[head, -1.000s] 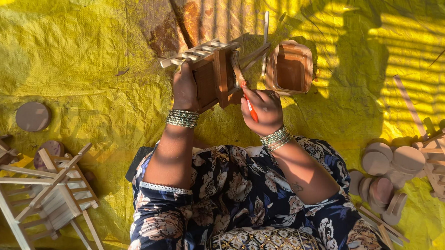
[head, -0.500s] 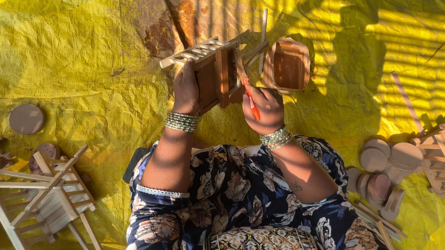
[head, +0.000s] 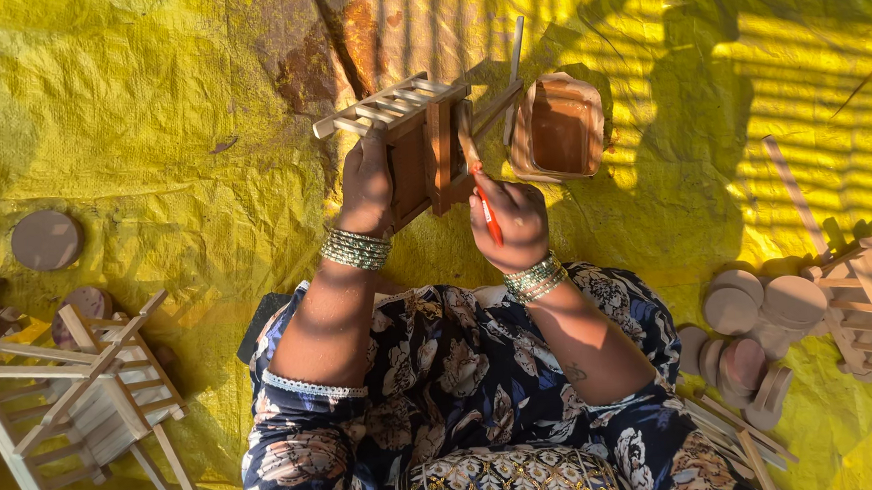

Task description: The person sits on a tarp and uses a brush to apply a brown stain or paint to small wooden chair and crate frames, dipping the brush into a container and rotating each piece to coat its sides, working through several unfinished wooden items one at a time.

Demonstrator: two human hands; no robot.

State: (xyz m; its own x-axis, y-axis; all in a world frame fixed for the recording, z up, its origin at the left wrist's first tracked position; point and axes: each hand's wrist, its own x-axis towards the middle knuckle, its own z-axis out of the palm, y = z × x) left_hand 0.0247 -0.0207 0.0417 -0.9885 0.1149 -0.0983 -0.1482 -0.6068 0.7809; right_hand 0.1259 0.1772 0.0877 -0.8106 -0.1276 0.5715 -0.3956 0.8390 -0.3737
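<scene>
left hand gripping small slatted wooden frame above yellow sheet; right hand clamped on brush. probably light, stiff, fragile; best held by solid side.

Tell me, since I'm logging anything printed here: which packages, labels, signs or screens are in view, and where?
No labels, signs or screens show.
Nearest to a package: an open container, rounded-square, filled with reddish-brown liquid, on the yellow sheet just right of the small wooden frame.
The left hand holds that frame; the right hand holds a red-handled brush against it.
</scene>
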